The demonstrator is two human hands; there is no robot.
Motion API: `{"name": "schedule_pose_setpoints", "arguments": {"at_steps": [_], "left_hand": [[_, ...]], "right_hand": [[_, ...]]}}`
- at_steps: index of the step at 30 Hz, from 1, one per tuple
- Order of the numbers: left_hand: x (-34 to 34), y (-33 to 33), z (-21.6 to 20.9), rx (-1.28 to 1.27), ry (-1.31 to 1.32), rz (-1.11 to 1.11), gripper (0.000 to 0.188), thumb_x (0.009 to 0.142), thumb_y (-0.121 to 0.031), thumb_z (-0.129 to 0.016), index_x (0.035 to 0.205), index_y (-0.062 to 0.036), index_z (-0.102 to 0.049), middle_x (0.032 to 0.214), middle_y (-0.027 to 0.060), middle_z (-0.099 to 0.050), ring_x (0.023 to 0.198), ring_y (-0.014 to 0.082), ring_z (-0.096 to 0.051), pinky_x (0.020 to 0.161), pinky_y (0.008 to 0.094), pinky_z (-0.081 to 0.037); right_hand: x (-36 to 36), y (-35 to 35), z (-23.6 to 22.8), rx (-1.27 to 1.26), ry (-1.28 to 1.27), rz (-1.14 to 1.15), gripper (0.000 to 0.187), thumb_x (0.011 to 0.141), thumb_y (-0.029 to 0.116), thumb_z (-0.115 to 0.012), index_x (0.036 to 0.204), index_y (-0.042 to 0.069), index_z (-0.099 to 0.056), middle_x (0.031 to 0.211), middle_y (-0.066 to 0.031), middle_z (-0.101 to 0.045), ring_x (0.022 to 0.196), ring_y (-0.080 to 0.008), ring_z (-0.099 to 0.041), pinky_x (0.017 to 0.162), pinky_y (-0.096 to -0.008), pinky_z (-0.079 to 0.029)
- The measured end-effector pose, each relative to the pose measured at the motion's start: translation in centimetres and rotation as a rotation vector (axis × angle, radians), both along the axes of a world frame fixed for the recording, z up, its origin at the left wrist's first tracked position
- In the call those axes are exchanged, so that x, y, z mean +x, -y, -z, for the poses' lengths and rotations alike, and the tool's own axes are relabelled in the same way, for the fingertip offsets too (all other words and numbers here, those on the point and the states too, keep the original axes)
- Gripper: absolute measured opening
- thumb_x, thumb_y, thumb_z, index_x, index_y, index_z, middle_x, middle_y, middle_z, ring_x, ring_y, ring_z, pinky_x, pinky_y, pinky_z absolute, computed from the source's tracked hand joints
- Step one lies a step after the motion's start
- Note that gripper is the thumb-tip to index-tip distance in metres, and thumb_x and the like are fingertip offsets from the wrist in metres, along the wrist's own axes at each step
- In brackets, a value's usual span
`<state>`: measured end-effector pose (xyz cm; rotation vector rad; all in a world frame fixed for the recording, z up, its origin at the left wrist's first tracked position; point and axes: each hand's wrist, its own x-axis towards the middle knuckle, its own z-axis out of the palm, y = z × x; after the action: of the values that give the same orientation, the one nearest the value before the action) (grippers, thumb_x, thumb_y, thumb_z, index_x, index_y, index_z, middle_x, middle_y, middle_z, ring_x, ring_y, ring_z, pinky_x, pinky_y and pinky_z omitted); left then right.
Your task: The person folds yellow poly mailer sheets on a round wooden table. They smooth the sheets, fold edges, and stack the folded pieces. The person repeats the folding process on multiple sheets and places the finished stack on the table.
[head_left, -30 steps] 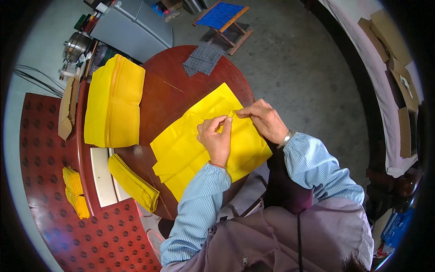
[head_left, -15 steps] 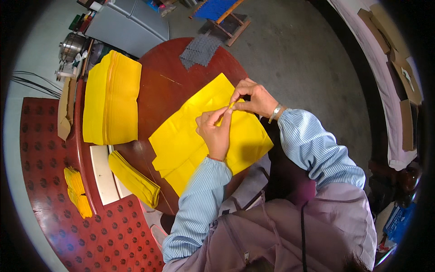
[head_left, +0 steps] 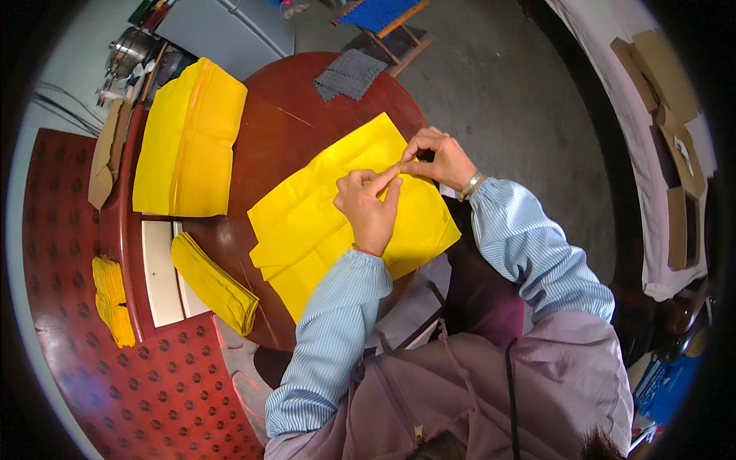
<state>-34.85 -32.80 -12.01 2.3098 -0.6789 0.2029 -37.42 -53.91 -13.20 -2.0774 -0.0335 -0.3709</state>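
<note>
Yellow sheets (head_left: 307, 218), thin, creased, overlapping at their left edge: laid out flat at a slant on the near part of a round dark red counter (head_left: 280, 146).

Left hand (head_left: 366, 211): over the middle of the sheets, thumb and forefinger bent toward each other, tips near together; red cord (head_left: 366, 250) at the wrist.

Right hand (head_left: 446, 161): at the sheets' upper right edge, thumb and forefinger brought together beside the left hand's tips; whether either hand pinches a bit of yellow is too small to tell. Silver-toned bracelet (head_left: 469, 185) at the wrist.

Sleeves (head_left: 330, 337): one pair, pale blue, finely striped.

Yellow stack (head_left: 184, 153): thick, many layers, at the left of the counter, apart from the sheets.

Folded yellow bundle (head_left: 215, 284): long, lying slantwise below the stack, beside a white panel (head_left: 161, 276).

Grey cloth (head_left: 350, 74): textured, at the counter's far edge.

Small yellow bundle (head_left: 113, 299): far left, upon a red patterned covering (head_left: 146, 391).

Cardboard piece (head_left: 109, 153): left of the stack.

Stool (head_left: 383, 17): blue seat, wooden frame, beyond the counter on a grey floor (head_left: 521, 115).
</note>
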Motion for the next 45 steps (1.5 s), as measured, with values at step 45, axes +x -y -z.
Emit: {"name": "schedule_pose_setpoints", "arguments": {"at_steps": [45], "left_hand": [[-2.0, -2.5, -0.3, 0.072, 0.115, 0.168, 0.043, 0.098, -0.014, -0.067, 0.141, -0.0118, -0.070, 0.131, 0.0115, -0.061, 0.127, 0.0321, -0.052, 0.108, 0.0491, -0.037]], "right_hand": [[-7.9, -1.5, -4.3, -0.150, -0.196, 0.039, 0.029, 0.106, 0.011, -0.064, 0.133, 0.007, -0.071, 0.119, -0.0134, -0.077, 0.107, -0.0267, -0.072, 0.095, -0.0377, -0.058]]}}
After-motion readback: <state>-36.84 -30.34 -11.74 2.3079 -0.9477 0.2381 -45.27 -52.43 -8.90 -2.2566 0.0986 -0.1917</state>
